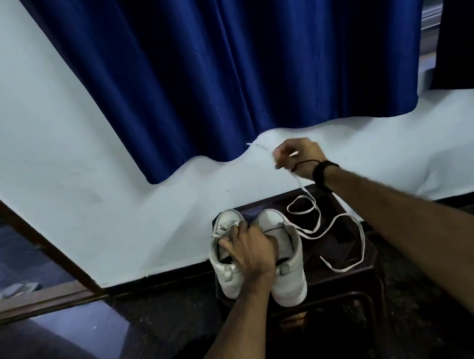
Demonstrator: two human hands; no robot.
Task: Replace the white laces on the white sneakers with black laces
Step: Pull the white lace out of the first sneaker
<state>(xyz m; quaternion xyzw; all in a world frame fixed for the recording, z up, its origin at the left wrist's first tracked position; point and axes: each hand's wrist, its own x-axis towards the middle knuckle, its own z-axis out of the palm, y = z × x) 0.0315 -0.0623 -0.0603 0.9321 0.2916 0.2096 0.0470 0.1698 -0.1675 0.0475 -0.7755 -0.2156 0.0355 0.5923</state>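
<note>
White sneakers: two smooth high-top shoes stand side by side, touching, heels toward me, on the dark worktop (366, 276). Left sneaker (229, 276); right sneaker (289, 282).
Left grip: my left hand (249, 253) lies across both collars, fingers curled over the tongue and opening of the left sneaker, holding it down.
Right grip: my right hand (298, 155) is raised above the worktop before the wall, fingers curled, pinching the white lace; a tipped end sticks out beside the thumb.
White lace: flat woven lace (344, 244), hanging from my right hand, then lying in loose loops on the worktop right of the right sneaker; its far end rests near the worktop's front edge.
Wrist: black band (323, 173) and thin dark cord on my right wrist.
Worktop: dark glossy wood, rounded corners.
Surroundings: satin blue curtain (240, 54) in soft folds, pale painted wall (36, 133), dark polished floor (69, 345).
</note>
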